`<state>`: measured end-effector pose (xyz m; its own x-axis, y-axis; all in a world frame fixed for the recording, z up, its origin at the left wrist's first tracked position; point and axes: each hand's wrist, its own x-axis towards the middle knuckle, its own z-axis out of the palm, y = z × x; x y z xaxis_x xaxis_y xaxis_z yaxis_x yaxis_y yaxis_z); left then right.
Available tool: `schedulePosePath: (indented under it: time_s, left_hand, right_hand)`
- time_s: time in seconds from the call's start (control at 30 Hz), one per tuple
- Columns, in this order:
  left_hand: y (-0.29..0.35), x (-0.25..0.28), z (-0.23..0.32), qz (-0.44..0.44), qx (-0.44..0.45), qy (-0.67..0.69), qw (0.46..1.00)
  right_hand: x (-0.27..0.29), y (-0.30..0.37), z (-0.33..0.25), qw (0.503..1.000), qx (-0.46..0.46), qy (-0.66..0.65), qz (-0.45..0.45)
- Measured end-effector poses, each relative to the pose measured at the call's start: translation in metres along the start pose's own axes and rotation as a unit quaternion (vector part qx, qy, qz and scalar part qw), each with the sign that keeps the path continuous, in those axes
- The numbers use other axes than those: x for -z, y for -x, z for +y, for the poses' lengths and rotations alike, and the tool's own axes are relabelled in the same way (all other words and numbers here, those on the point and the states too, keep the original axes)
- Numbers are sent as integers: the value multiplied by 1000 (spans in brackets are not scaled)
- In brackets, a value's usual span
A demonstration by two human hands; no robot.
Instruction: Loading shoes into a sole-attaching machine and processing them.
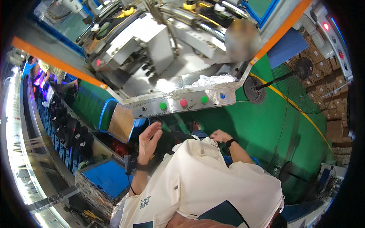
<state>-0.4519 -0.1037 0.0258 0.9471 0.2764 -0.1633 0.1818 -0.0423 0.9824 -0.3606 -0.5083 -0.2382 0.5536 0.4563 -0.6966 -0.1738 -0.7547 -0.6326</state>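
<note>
My left hand (149,142) is raised in front of the machine's control panel (173,105), fingers stretched out and thumb apart, with nothing in it. A dark band circles the wrist, and a small black device (129,164) with a cable sits beside it. Over my lap, my right hand (221,136) is close to the hem of my cream shirt (213,167). Its fingers are loosely bent and point left; I see nothing held in them. The panel carries green, red and blue buttons. White cloth (213,80) lies bunched on the ledge above it.
A blue-framed stool (121,122) with a brown top stands left of the panel. Further left, black shoes (72,129) line a conveyor (23,152), with people beyond. A blue-topped box (106,176) is by my left elbow. To the right are a fan (303,68) and stacked cartons (334,114).
</note>
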Motion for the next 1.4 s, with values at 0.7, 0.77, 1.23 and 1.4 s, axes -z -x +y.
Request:
schedulePosePath:
  time_s: [0.7, 0.77, 1.23, 1.4]
  left_hand:
    - [-381, -77, 74, 38, -85, -68, 993]
    - [-414, -73, 62, 62, -79, -121, 988]
    - [-478, -82, 72, 163, -42, -297, 940]
    - [-503, -34, 42, 154, -124, -111, 974]
  right_hand:
    - [54, -68, -70, 974, -115, -150, -125]
    - [48, -48, -86, 963, -62, -185, -185]
    - [-10, -59, -85, 981, -121, -143, 53]
    - [14, -15, -135, 928, -204, -308, -53]
